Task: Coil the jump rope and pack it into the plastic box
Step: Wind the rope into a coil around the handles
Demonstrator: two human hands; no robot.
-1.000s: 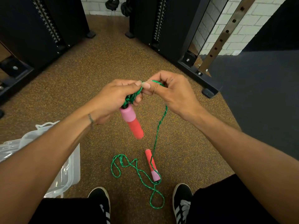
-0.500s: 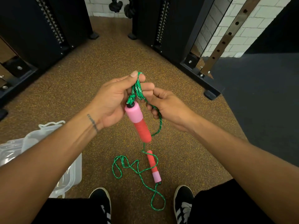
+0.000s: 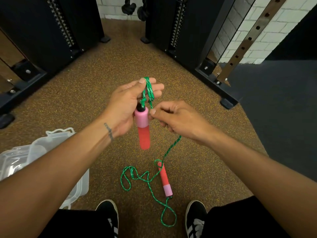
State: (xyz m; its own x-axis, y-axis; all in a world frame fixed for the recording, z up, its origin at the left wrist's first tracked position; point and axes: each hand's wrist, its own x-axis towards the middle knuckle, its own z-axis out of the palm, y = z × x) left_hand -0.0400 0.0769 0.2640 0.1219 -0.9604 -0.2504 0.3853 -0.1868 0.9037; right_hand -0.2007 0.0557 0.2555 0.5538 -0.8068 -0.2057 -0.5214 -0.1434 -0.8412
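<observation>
Green braided cord of the jump rope [image 3: 148, 91] is folded into short loops in the left hand [image 3: 126, 104]. Its thumb pinches the folds against the fingers, so the turns already made cannot slip. The rope's pink-and-red handle [image 3: 143, 127] hangs straight down from that pinch, apparently as a weight and core for the coil.

The right hand [image 3: 179, 121] nips the cord between thumb and forefinger just beside the handle's pink cap, the other fingers curled. From there it can likely feed the next length upward.

Below this hand the cord drops to the speckled brown floor [image 3: 89, 86] and lies in slack bends. The second handle [image 3: 165, 180] lies between the person's black shoes [image 3: 108, 214], well apart from the floor's right edge at the dark mat.

Most of the rope appears uncoiled. The clear plastic box [image 3: 83, 187] waits open on the floor toward the left edge, beside the left shoe, within reach for packing.
</observation>
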